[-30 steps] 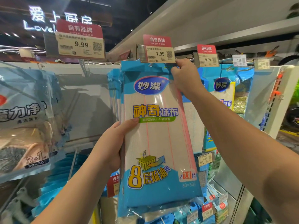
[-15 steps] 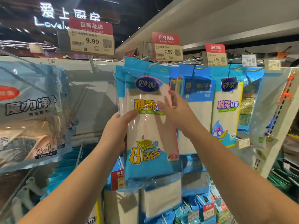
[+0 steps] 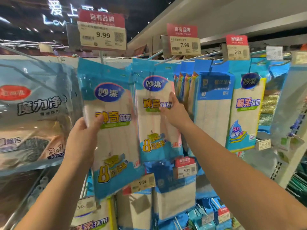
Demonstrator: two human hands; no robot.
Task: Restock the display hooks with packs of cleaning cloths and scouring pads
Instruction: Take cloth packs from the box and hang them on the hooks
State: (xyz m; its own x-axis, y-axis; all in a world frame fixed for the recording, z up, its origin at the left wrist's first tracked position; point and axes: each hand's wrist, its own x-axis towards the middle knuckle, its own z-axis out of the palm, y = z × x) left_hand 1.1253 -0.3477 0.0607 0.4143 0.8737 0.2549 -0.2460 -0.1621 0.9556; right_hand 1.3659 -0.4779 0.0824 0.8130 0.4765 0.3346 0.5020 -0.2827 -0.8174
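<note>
Since half a second ago, one cloth pack hangs on the hook under the 7.99 tag, and my right hand has dropped to rest flat and open against it. Starting at nine o'clock, a big scouring-pad bag hangs untouched. My left hand, at seven o'clock, grips a second cloth pack, thumb across its front, not yet hung. At three o'clock other hooks look stocked. I judge one pack placed, at least one left.
</note>
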